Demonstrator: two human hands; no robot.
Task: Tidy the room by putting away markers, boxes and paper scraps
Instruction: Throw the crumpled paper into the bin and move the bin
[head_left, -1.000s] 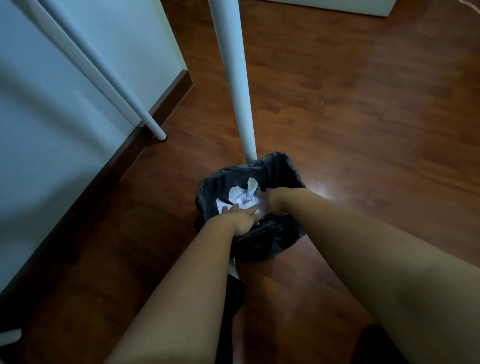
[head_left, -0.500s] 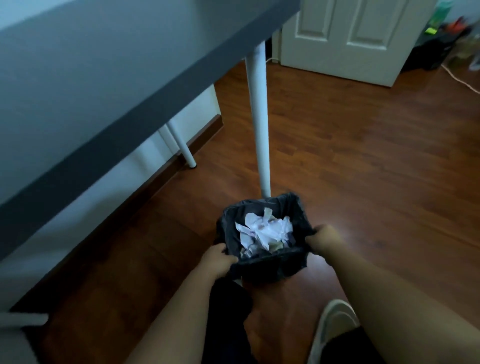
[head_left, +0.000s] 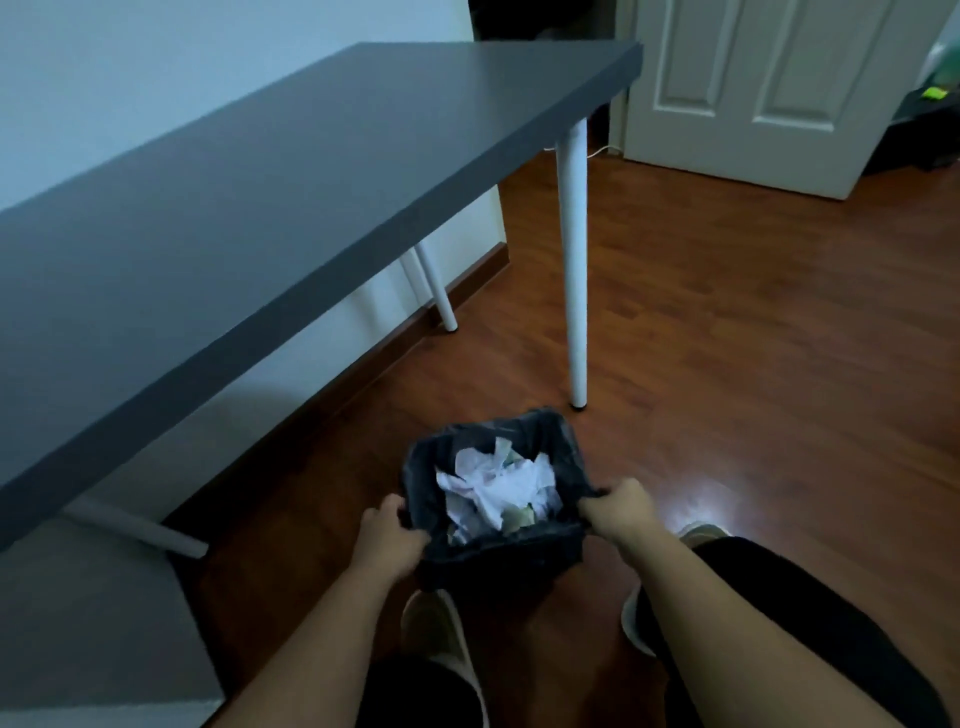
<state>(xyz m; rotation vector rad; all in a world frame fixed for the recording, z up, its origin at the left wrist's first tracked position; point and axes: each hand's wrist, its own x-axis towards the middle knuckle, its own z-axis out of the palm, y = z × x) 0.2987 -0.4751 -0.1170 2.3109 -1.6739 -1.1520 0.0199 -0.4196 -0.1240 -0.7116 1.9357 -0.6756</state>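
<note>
- The left hand (head_left: 387, 535) is gripping the left rim of the bin (head_left: 493, 558); fingers are curled closed on the black liner.
- The right hand (head_left: 618, 512) is clamping the right rim in the same way, so the two hands are sitting well apart with the bin between them.
- The bin is resting on the floor (head_left: 753, 364), near the white leg (head_left: 574, 270) of the counter (head_left: 260, 197) and just ahead of the person's shoes.
- Paper scraps (head_left: 496, 488) are lying crumpled inside the bin, filling much of it; judged: scrap step is largely done.
- The counter top is showing nothing on it in this view.
- No markers or boxes are appearing anywhere in frame; whether they are already put away cannot be told.
- Judged remaining: placing the bin, then checking the rest of the room.
</note>
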